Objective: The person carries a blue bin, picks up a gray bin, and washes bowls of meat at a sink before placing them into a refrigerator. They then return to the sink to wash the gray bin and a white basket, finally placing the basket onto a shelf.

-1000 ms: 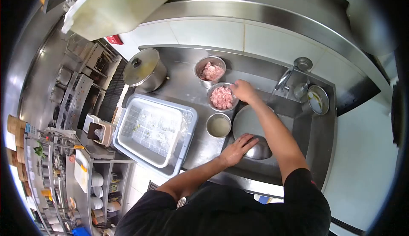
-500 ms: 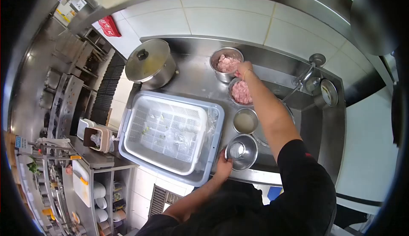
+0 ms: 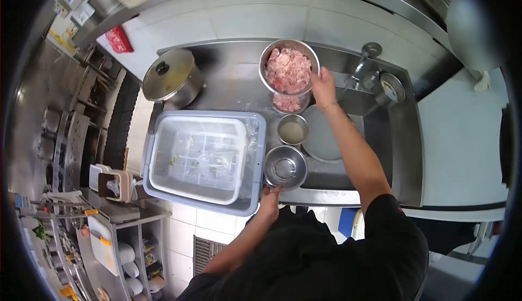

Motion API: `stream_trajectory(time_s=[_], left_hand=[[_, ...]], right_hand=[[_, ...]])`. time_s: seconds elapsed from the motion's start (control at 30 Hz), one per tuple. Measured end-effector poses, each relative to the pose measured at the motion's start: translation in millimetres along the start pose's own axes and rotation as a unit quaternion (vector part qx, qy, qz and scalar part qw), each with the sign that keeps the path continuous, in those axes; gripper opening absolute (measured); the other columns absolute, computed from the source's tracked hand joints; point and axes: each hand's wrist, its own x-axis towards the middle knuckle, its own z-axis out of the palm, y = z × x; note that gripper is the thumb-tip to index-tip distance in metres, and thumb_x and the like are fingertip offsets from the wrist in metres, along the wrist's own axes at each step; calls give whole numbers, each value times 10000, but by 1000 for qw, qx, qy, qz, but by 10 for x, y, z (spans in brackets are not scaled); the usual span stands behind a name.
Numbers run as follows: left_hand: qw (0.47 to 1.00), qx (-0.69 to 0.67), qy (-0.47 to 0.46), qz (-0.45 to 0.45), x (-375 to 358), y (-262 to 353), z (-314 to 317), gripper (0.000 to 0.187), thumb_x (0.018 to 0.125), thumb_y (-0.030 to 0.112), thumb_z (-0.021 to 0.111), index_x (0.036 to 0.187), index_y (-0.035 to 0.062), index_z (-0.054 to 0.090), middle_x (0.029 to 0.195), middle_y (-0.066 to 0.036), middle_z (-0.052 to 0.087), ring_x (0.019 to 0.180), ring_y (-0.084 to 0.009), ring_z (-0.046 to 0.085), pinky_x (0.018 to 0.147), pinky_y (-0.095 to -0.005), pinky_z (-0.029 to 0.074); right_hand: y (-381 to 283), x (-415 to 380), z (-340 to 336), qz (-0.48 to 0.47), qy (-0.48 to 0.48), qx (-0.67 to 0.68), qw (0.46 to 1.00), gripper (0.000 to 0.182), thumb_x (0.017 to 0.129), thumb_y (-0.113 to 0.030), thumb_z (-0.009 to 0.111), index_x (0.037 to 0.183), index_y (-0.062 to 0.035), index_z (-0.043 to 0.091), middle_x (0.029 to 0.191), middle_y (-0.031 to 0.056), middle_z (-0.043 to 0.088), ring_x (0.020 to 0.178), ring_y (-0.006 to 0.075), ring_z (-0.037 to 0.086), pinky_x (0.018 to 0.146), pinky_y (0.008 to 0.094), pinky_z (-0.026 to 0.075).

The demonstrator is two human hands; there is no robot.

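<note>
My right hand (image 3: 324,89) grips the rim of a steel bowl (image 3: 314,56) filled with chopped raw meat (image 3: 288,70). The bowl is lifted and tilted toward me, above a second bowl of raw meat (image 3: 288,103) that it partly covers. My left hand (image 3: 270,199) has its fingers closed on the near rim of a shiny steel bowl (image 3: 286,181) at the counter's front edge. Between the meat and that bowl sits a small steel bowl (image 3: 292,129) of cloudy pale liquid. Beside it, a wide round grey piece (image 3: 322,135) lies at the sink.
A blue-grey tub (image 3: 204,206) holding a white perforated basket (image 3: 239,154) stands on the left. Behind it is a lidded steel pot (image 3: 175,78). The sink (image 3: 380,154) with its faucet (image 3: 363,56) and another steel pot (image 3: 390,90) lies to the right.
My right hand has raised the steel bowl of raw meat off the counter and tipped it toward me. My left hand remains at the shiny bowl's rim. The camera view has shifted.
</note>
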Motion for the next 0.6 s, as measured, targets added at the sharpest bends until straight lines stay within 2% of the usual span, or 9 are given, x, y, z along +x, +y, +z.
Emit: stream_trajectory(time_s=[0.07, 0.13, 0.2, 0.27, 0.33, 0.4, 0.43, 0.5, 0.6], left_hand=[[999, 45, -5, -6, -305, 295, 60, 734, 930, 121, 650, 1547, 66, 256, 1503, -165, 414, 1416, -283, 386, 1143, -390, 353], [980, -198, 12, -26, -574, 1020, 261, 816, 942, 184, 660, 1576, 69, 160, 1554, -161, 339, 1445, -275, 340, 1155, -423, 336], [976, -209, -16, 63, -463, 1274, 434, 880, 956, 312, 662, 1581, 67, 93, 1583, -176, 266, 1466, -281, 292, 1152, -473, 331], [980, -187, -48, 51, -282, 1772, 608, 910, 970, 392, 638, 1576, 56, 48, 1567, -197, 275, 1448, -296, 321, 1120, -513, 367], [970, -227, -87, 17, -79, 2173, 888, 795, 990, 410, 602, 1546, 40, 170, 1515, -206, 352, 1373, -329, 431, 1037, -539, 453], [919, -299, -256, 8, 306, 2221, 1037, 606, 1025, 362, 538, 1475, 26, 308, 1446, -198, 439, 1264, -337, 539, 958, -539, 529], [939, -303, -164, 26, 305, 2194, 1205, 425, 1042, 233, 466, 1400, 16, 395, 1376, -184, 510, 1173, -340, 599, 955, -527, 558], [947, -298, -120, 31, 343, 2152, 1464, 411, 1029, 154, 429, 1404, -8, 378, 1370, -182, 514, 1177, -333, 599, 967, -522, 560], [949, -296, -73, 83, 385, 2038, 1782, 391, 1005, 74, 384, 1372, -59, 401, 1326, -186, 543, 1190, -329, 594, 974, -524, 557]], right_hand=[[-217, -311, -298, -39, 11, -22, 999, 195, 887, -119, 643, 790, 11, 535, 717, 33, 535, 679, 88, 442, 588, 313, 406], [-261, -526, -611, -50, 14, -33, 998, 174, 882, -112, 635, 802, 3, 533, 693, 19, 498, 676, 90, 432, 571, 316, 391], [-376, -769, -830, -39, 19, 20, 999, 170, 882, -109, 632, 805, -1, 525, 683, 17, 482, 670, 92, 421, 565, 322, 384], [-516, -1028, -1036, -33, 17, 9, 999, 167, 879, -105, 626, 802, -6, 516, 678, 13, 467, 668, 90, 412, 563, 320, 378], [-607, -1250, -1237, -44, 13, -22, 999, 172, 877, -109, 629, 800, -10, 511, 673, 15, 450, 670, 92, 407, 566, 318, 377], [-663, -1425, -1416, -61, 5, -74, 995, 187, 876, -121, 641, 797, -14, 510, 670, 24, 430, 676, 97, 407, 575, 316, 381], [-727, -1433, -1549, -37, -16, -105, 994, 187, 876, -128, 644, 809, -14, 511, 684, 40, 442, 681, 122, 437, 593, 330, 399], [-845, -1469, -1780, 19, -62, -163, 985, 192, 876, -141, 652, 834, -15, 514, 711, 72, 466, 691, 171, 497, 629, 360, 433], [-986, -1528, -2004, -154, 52, -290, 943, 197, 885, -152, 637, 994, -6, 562, 893, 161, 599, 869, 315, 622, 780, 424, 501]])
